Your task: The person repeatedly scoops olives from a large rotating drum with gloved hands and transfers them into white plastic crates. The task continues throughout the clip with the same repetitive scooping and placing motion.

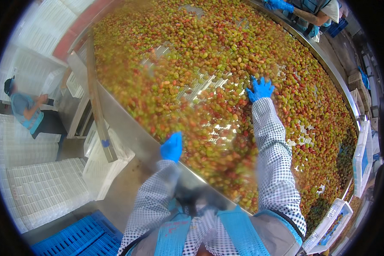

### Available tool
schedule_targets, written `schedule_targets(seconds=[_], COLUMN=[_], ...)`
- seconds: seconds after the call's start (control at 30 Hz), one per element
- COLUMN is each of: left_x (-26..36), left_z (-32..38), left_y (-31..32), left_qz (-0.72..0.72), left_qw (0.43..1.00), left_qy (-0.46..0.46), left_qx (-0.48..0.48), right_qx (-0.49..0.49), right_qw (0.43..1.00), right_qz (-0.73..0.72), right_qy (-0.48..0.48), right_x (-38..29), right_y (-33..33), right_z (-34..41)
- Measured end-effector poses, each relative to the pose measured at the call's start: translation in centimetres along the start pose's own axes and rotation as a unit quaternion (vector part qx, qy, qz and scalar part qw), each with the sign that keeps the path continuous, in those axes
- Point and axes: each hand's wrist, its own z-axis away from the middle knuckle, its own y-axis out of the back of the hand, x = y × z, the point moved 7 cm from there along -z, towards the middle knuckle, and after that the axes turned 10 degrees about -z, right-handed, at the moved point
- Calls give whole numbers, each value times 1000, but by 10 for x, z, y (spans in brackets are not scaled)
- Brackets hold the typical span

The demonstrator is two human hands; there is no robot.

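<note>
A broad layer of small oval fruits, green, yellow and red, covers a metal sorting table. Bare patches show its perforated white bed. My right hand, in a blue glove, lies palm down over the fruits with its fingers spread. At the table's near metal edge is my left hand, also in a blue glove. Its fingers are drawn together, and whether anything is inside them is hidden. Checkered sleeves cover both my forearms.
A metal bar slants along the table's left side. White crates stand stacked at left, with blue crates below. White crates hang by the right edge. One person is at left, another person's arm at upper right.
</note>
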Motion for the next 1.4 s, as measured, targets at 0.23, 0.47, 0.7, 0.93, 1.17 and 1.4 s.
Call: schedule_targets(seconds=[0.23, 0.47, 0.7, 0.93, 1.17, 1.4], left_x=[13, 18, 24, 35, 41, 49], left_z=[10, 16, 25, 36, 45, 55], left_y=[4, 0, -7, -6, -8, -14], left_qz=[67, 63, 81, 59, 25, -26], left_qw=[997, 998, 997, 998, 998, 999], left_qy=[-23, -16, -3, -25, -37, -26], left_qx=[32, 7, -15, 11, 38, 16], right_qx=[55, 66, -18, 113, 86, -52], right_qw=[998, 913, 956, 986, 981, 901], right_qz=[8, -141, -143, -72, -96, -169], right_qy=[34, 377, 256, -101, 146, 396], right_x=[-39, -122, 10, 155, -50, -203], right_y=[-51, -67, -85, -62, -64, -51], right_z=[66, 202, 207, 180, 130, 153])
